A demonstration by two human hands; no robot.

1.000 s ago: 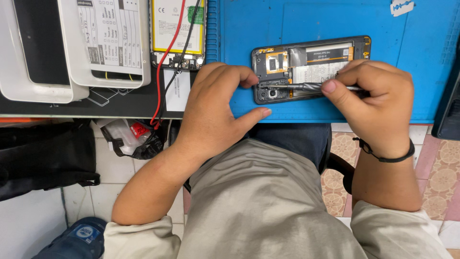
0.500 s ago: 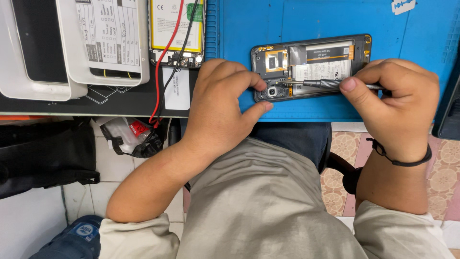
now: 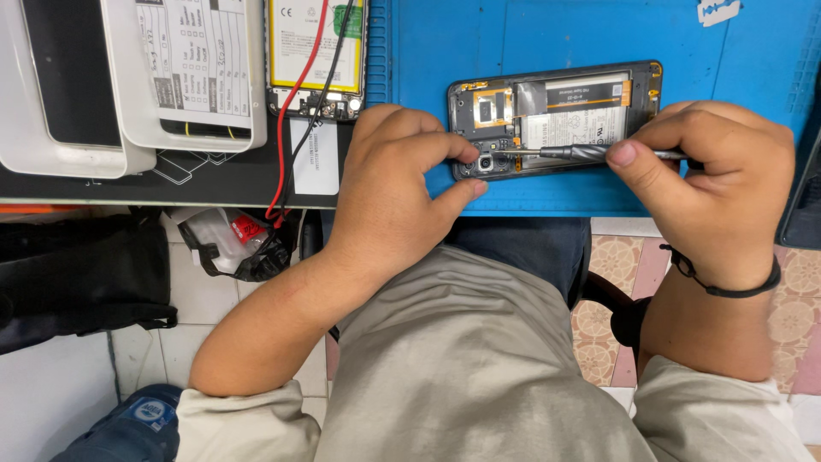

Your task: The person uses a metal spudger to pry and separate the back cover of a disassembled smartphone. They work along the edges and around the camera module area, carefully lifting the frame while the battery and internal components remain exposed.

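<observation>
An opened black phone (image 3: 556, 115) lies back-side up on a blue work mat (image 3: 564, 34), its battery and circuit board exposed. My left hand (image 3: 398, 184) pinches the phone's left end, thumb against its near edge and fingers curled over the top. My right hand (image 3: 714, 192) grips a thin metal screwdriver (image 3: 573, 152) lying level, its tip resting on the board near the camera module. A black band circles my right wrist.
A second opened phone (image 3: 315, 51) with red and black wires (image 3: 295, 128) lies left of the mat. White trays (image 3: 128, 77) with a paper form sit far left. A black bag (image 3: 81, 274) and a plastic-wrapped item (image 3: 231, 244) are below the bench edge.
My right hand has shifted slightly right and the screwdriver tip has settled near the camera module. My left hand keeps its hold on the phone's left end.
</observation>
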